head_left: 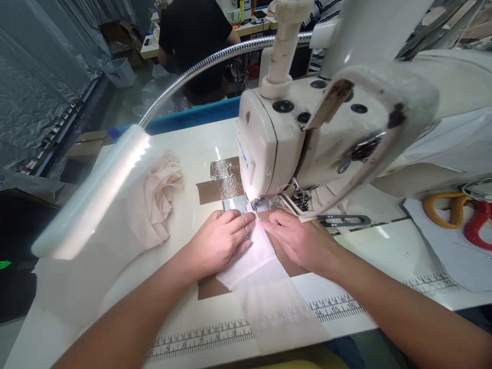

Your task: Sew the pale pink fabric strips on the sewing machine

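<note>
A strip of thin pale pink-white fabric (pixel 258 251) runs from the presser foot (pixel 254 204) of a white sewing machine (pixel 265 148) down over the table's front edge. Beside the foot, my left hand (pixel 221 241) is closed on the strip's left side, with its fingers bent together and their tips close to the needle area. Across from it, my right hand (pixel 294 238) pinches the strip's right edge, thumb and forefinger pointing at the foot. The needle tip is too small to make out.
Crumpled beige fabric (pixel 159 200) lies left under a lit tube lamp (pixel 96 192). Thread snips (pixel 346 220) rest right of the machine, with orange-handled scissors (pixel 446 210) farther right. A printed ruler (pixel 203 338) lines the front edge. Another person (pixel 196 46) sits beyond the table.
</note>
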A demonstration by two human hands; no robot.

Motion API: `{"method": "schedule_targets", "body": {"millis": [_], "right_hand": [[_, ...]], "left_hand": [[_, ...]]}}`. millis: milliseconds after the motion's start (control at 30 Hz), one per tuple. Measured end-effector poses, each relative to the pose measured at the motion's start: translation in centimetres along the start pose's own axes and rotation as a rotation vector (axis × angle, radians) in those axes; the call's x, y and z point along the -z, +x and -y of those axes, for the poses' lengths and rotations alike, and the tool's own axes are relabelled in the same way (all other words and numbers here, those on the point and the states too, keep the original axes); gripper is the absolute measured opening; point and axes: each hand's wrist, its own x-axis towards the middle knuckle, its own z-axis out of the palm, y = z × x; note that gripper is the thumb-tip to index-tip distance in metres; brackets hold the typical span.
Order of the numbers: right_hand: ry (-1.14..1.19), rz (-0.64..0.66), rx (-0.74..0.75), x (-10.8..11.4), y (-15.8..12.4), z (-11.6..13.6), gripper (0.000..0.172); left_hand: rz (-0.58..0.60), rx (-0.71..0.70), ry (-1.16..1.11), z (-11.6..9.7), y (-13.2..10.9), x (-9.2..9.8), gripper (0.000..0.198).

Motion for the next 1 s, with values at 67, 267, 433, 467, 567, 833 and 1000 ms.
{"method": "schedule_targets", "body": {"millis": [67,267,433,467,567,833,1000], "right_hand": [[-0.013,0.004,-0.016,-0.1,-0.1,0.1,0.035],[-0.053,0.006,-0.047,-0.1,-0.1,0.4,0.036],[-0.059,0.036,-0.072,-0.2,0.2,0.7,0.034],[-0.062,0.042,-0.084,-0.2,0.3,0.7,0.034],[-0.073,0.042,-0.111,-0.2,0.4,1.0,0.035],[-0.083,0.033,-0.104,-0.2,-0.2,0.6,0.041],[0.006,0.003,-0.064,0.6,-1.5,0.8,0.036]], "left_hand": [[-0.005,0.006,0.007,-0.1,-0.1,0.0,0.038],[0.004,0.027,-0.024,-0.1,-0.1,0.4,0.040],[-0.015,0.044,-0.080,0.5,0.0,0.5,0.045],[-0.016,0.047,-0.089,0.7,0.1,0.4,0.047],[-0.010,0.064,-0.109,1.0,0.1,0.3,0.050],[-0.056,-0.001,-0.122,1.0,0.1,0.3,0.033],[-0.046,-0.055,-0.125,0.8,-0.1,0.1,0.031]]}}
